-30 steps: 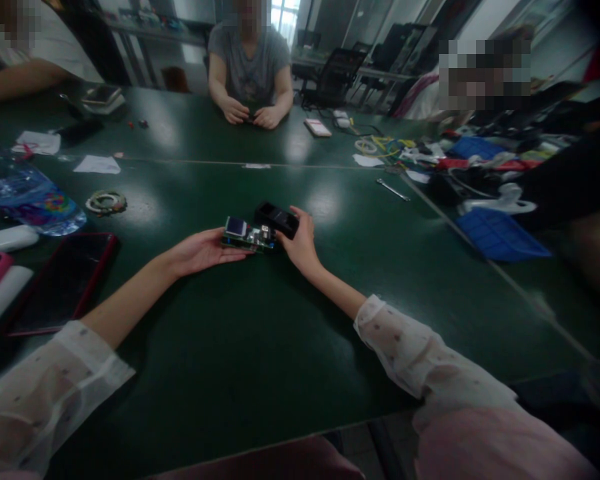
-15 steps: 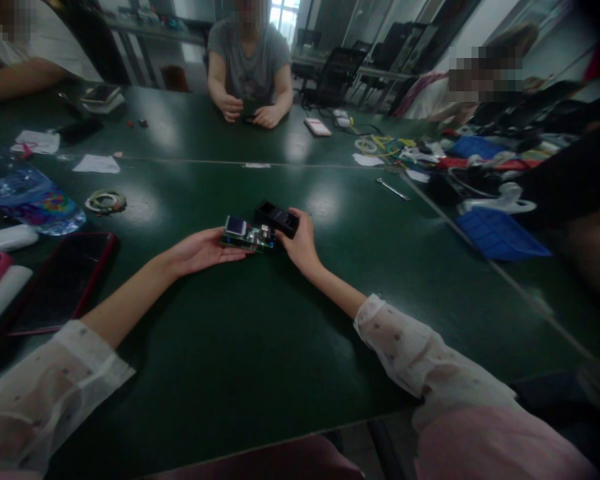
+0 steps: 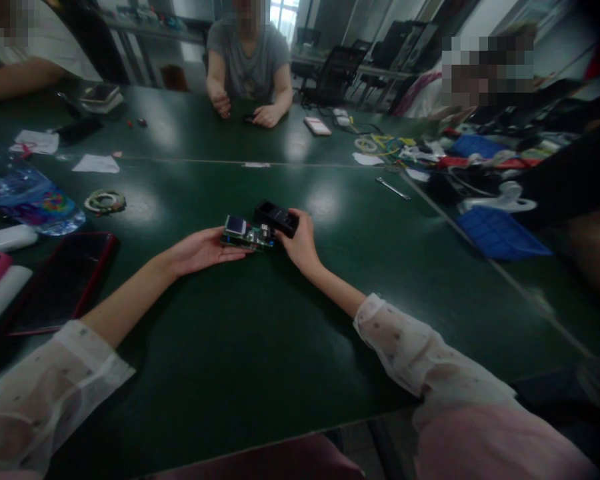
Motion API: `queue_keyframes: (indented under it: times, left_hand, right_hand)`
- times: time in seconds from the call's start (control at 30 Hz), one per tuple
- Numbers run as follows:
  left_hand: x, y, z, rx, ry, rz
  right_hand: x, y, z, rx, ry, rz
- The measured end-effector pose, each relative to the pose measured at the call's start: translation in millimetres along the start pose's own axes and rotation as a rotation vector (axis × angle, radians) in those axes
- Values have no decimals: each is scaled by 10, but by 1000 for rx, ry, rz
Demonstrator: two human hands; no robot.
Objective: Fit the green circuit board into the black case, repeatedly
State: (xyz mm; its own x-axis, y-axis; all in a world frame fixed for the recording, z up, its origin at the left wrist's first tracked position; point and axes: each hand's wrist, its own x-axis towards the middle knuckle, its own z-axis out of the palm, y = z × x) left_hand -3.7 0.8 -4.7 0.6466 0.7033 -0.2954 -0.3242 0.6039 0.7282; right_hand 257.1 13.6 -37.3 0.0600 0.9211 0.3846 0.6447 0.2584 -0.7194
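Near the middle of the dark green table, my left hand (image 3: 203, 252) holds a green circuit board (image 3: 253, 237) with a small screen at its left end. The fingers reach under the board's left part. My right hand (image 3: 301, 243) grips a black rectangular case (image 3: 277, 217) by its right end, thumb at the near side. The case lies just behind and to the right of the board, and the two look close together; whether they touch is hard to tell.
Left on the table (image 3: 280, 373) are a water bottle (image 3: 35, 200), a dark phone (image 3: 63, 280) and a tape roll (image 3: 105, 201). A wrench (image 3: 393, 189) and blue tray (image 3: 500, 233) lie right. A person (image 3: 250, 67) sits opposite.
Both my hands, the board and the case stay nearly still. Across the table, the other person's hand on the left has shifted slightly left and closed more.
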Motion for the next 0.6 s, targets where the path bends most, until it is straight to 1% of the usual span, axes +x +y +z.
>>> queue_keyframes:
  times: [0.13, 0.37, 0.6]
  left_hand:
    - [5, -8, 10, -5, 20, -2]
    - [7, -15, -18, -8, -3, 0]
    - [6, -8, 7, -8, 28, -4]
  right_hand:
    - [3, -3, 8, 4, 16, 5]
    - [0, 15, 16, 22, 19, 3]
    - [9, 35, 22, -7, 14, -11]
